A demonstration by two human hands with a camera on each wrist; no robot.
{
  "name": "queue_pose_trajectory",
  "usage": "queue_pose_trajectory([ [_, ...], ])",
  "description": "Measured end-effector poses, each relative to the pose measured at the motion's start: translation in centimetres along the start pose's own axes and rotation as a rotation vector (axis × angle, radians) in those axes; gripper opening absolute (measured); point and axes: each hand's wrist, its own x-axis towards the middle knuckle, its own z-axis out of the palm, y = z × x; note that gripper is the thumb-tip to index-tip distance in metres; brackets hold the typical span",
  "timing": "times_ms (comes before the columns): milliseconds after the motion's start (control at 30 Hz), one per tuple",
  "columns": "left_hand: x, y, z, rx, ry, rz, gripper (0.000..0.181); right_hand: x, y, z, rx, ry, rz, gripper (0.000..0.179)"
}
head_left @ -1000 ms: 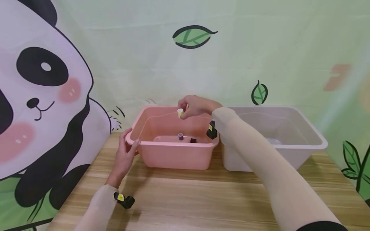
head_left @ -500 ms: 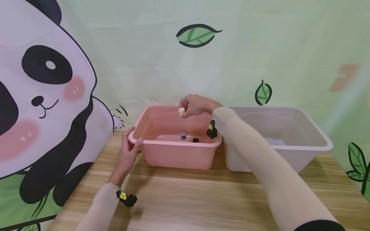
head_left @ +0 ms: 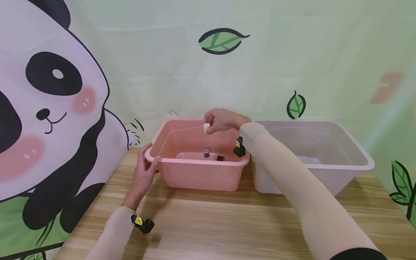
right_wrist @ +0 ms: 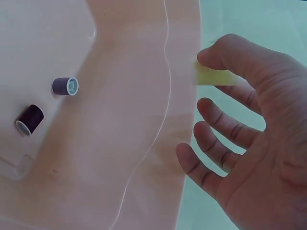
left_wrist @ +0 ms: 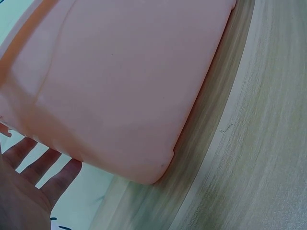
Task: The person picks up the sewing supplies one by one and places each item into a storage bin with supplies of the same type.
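My right hand (head_left: 222, 120) pinches a small yellow spool of thread (head_left: 206, 127) with a white end, held above the inside of the pink tub (head_left: 198, 176). In the right wrist view, thumb and forefinger hold the yellow spool (right_wrist: 213, 76) while the other fingers stay loosely bent. Two more thread spools lie on the tub floor: a greyish-purple spool (head_left: 206, 153) and a dark spool (head_left: 220, 158). My left hand (head_left: 144, 177) grips the tub's left rim, thumb on top. Its fingers (left_wrist: 60, 179) reach against the tub's outer side in the left wrist view.
A light grey tub (head_left: 341, 167) stands close to the right of the pink one, its inside partly hidden by my right forearm. Both tubs rest on a wood-grain table (head_left: 208, 224). Behind them hangs a green cloth (head_left: 156, 65) printed with a panda and leaves.
The head view has shifted slightly. My right hand, still pinching the yellow spool, has moved a little right and down. The left hand keeps its hold on the rim.
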Motion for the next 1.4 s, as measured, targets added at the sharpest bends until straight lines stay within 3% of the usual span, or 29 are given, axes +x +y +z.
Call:
queue_pose_trajectory([
  [233, 0.0, -0.1, 0.1, -0.01, -0.005, 0.007, 0.066, -0.4, -0.1, 0.1, 0.004, -0.019, 0.052, 0.048],
  [800, -0.2, 0.1, 0.4, 0.0, 0.002, -0.011, 0.068, -1.5, -0.5, -0.2, 0.016, -0.042, 0.039, 0.048],
  [1400, -0.1, 0.4, 0.2, 0.014, -0.011, 0.009, 0.067, -2.7, -0.5, -0.8, 0.004, 0.006, 0.039, 0.051],
])
